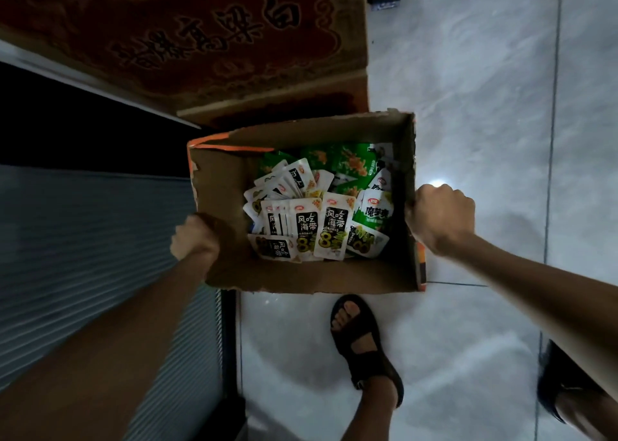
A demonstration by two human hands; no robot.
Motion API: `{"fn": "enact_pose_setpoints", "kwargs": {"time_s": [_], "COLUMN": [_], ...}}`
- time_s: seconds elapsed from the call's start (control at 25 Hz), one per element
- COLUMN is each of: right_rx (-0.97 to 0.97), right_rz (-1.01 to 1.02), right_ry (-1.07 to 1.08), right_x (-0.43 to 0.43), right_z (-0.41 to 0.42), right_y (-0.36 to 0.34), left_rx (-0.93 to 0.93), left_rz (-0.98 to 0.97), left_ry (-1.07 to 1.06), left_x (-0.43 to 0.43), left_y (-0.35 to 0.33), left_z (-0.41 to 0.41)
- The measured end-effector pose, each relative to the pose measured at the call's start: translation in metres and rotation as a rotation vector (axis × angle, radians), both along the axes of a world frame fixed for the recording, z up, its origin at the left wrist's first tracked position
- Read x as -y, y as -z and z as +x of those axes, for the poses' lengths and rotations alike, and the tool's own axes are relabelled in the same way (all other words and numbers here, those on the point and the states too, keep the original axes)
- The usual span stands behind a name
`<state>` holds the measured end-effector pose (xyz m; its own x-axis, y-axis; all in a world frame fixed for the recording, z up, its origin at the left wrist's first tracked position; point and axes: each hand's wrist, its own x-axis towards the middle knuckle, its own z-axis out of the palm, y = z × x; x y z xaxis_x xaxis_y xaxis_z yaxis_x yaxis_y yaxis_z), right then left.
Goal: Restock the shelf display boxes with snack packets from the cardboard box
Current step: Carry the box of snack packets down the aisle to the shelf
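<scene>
An open cardboard box is below me over the floor, seen from above. Inside lie several white and black snack packets at the front and green packets at the back. My left hand grips the box's left wall, fingers curled over its rim. My right hand grips the right wall the same way. No shelf display boxes are in view.
A larger brown carton with red print stands just behind the box. A grey ribbed surface and a dark gap lie to the left. Pale tiled floor spreads to the right. My sandalled foot is below the box.
</scene>
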<state>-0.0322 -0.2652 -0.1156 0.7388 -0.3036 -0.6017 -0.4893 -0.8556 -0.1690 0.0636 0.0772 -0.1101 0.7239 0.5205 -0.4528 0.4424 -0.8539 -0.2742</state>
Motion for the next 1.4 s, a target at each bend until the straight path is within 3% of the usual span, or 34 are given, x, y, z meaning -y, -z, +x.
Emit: {"fn": "enact_pose_setpoints", "kwargs": {"time_s": [0.12,0.24,0.48,0.68,1.0,1.24,1.4], "right_rx": [-0.005,-0.008,-0.069,-0.075,-0.011,0.066,0.107], "right_rz": [0.018,0.009,-0.08,-0.17,-0.209,-0.206,-0.236], "right_ry": [0.008,0.051,0.099,0.197,0.363,0.4,0.392], "right_x": [0.007,0.029,0.124,0.24,0.422,0.522,0.583], "right_z": [0.001,-0.008,-0.048,-0.088,-0.102,-0.066,-0.007], "right_y": [-0.007,-0.025,-0.111,-0.243,-0.476,-0.634,-0.693], "left_rx": [0.035,0.036,-0.041,-0.043,0.055,0.167,0.184], "left_rz": [0.029,-0.067,-0.177,-0.373,-0.377,-0.361,-0.347], "left_ry": [0.094,0.099,0.198,0.343,0.572,0.651,0.723], "left_x": [-0.004,0.008,0.093,0.206,0.411,0.521,0.583], "left_y": [-0.009,-0.026,-0.104,-0.211,-0.453,-0.615,-0.669], "left_z": [-0.003,-0.017,-0.036,-0.033,-0.003,0.041,0.105]}}
